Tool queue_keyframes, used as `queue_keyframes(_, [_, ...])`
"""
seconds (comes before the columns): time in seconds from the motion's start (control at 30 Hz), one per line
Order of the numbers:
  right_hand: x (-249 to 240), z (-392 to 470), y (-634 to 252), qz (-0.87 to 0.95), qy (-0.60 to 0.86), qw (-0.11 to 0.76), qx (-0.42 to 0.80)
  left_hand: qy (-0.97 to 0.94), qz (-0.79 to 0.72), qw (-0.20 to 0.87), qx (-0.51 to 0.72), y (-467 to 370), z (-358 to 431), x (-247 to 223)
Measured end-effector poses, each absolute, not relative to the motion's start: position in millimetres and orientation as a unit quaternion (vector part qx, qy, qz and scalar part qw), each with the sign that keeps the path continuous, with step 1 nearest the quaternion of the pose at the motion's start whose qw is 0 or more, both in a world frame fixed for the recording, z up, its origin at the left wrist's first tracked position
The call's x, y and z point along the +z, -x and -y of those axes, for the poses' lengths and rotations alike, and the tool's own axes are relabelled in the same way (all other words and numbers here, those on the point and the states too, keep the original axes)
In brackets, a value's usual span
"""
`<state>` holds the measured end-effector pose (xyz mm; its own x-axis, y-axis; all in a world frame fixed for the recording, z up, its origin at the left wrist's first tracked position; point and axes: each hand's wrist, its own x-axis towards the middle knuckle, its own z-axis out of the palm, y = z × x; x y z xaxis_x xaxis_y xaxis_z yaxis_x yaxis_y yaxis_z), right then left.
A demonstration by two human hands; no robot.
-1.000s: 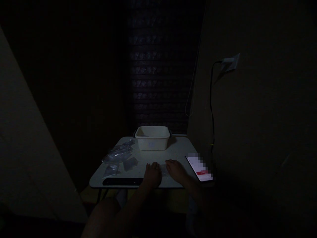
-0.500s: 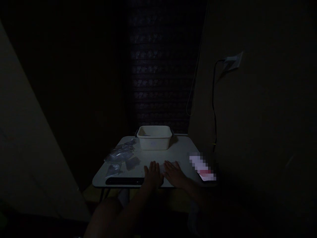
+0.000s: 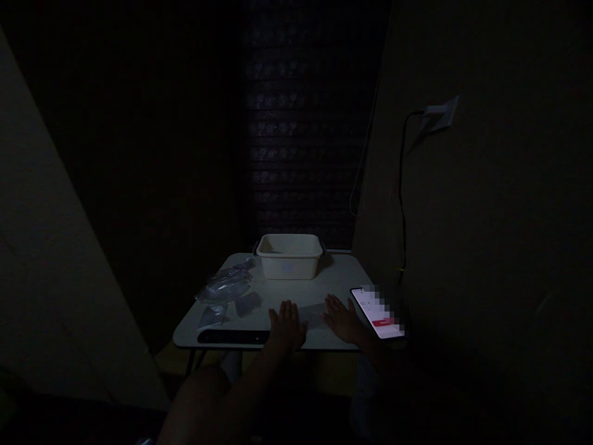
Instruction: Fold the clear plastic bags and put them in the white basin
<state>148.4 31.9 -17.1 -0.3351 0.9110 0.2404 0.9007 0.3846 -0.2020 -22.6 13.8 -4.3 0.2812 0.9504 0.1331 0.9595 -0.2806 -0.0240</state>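
Both my hands lie palm down at the near side of a small white table. A clear plastic bag lies flat between them. My left hand is open, fingers spread, at the left end of the bag. At the bag's right end, my right hand rests open with fingers stretched out. Neither hand grips anything. Several more clear plastic bags lie in a loose heap on the left part of the table, with single ones nearer me.
A cream plastic basin with dark handles stands at the back. On the right edge lies a lit phone, partly blurred out. A dark slot strip runs along the front edge. A cable hangs from a wall outlet. The room is dim.
My right hand has slid to the right, away from my left hand, uncovering more of the plastic bag. The left hand has stayed in place.
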Motion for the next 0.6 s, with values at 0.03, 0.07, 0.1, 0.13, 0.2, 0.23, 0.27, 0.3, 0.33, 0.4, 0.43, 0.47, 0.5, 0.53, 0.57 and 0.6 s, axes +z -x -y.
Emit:
queue_keyframes(0.03, [-16, -32, -149, 0.813, 0.561, 0.157, 0.012, 0.798, 0.598, 0.052, -0.045, 23, -14, -5])
queue_keyframes(0.07, [-16, -32, -150, 0.809, 0.568, 0.152, 0.006, 0.798, 0.598, 0.055, -0.044, 23, -14, -5])
queue_keyframes(0.1, [-15, -32, -151, 0.806, 0.574, 0.145, -0.002, 0.798, 0.598, 0.058, -0.042, 23, -14, -5])
queue_keyframes(0.13, [-14, -33, -152, 0.804, 0.579, 0.135, -0.012, 0.798, 0.598, 0.061, -0.039, 23, -14, -6])
queue_keyframes(0.2, [-13, -34, -154, 0.800, 0.587, 0.115, -0.034, 0.799, 0.597, 0.065, -0.034, 24, -15, -7])
queue_keyframes(0.23, [-13, -35, -155, 0.797, 0.593, 0.106, -0.044, 0.799, 0.597, 0.065, -0.032, 24, -15, -7])
queue_keyframes(0.27, [-12, -37, -157, 0.792, 0.600, 0.099, -0.050, 0.799, 0.597, 0.066, -0.032, 24, -15, -7])
queue_keyframes(0.3, [-10, -38, -158, 0.785, 0.610, 0.093, -0.053, 0.799, 0.596, 0.068, -0.035, 24, -15, -7])
queue_keyframes(0.33, [-8, -40, -159, 0.777, 0.621, 0.090, -0.054, 0.800, 0.595, 0.071, -0.037, 23, -15, -8])
queue_keyframes(0.4, [-2, -44, -160, 0.762, 0.640, 0.090, -0.045, 0.795, 0.600, 0.075, -0.041, 23, -15, -8])
queue_keyframes(0.43, [1, -46, -160, 0.756, 0.647, 0.094, -0.037, 0.789, 0.608, 0.078, -0.042, 23, -14, -8])
queue_keyframes(0.47, [4, -47, -160, 0.752, 0.651, 0.099, -0.029, 0.779, 0.620, 0.081, -0.043, 23, -14, -7])
queue_keyframes(0.5, [7, -49, -159, 0.750, 0.653, 0.103, -0.021, 0.767, 0.634, 0.086, -0.044, 23, -13, -6])
queue_keyframes(0.53, [10, -50, -158, 0.750, 0.653, 0.106, -0.014, 0.754, 0.648, 0.091, -0.047, 23, -12, -4])
queue_keyframes(0.57, [12, -51, -157, 0.751, 0.652, 0.107, -0.008, 0.744, 0.659, 0.098, -0.051, 23, -12, -2])
queue_keyframes(0.6, [14, -51, -156, 0.753, 0.649, 0.108, -0.003, 0.736, 0.666, 0.103, -0.056, 24, -11, 1])
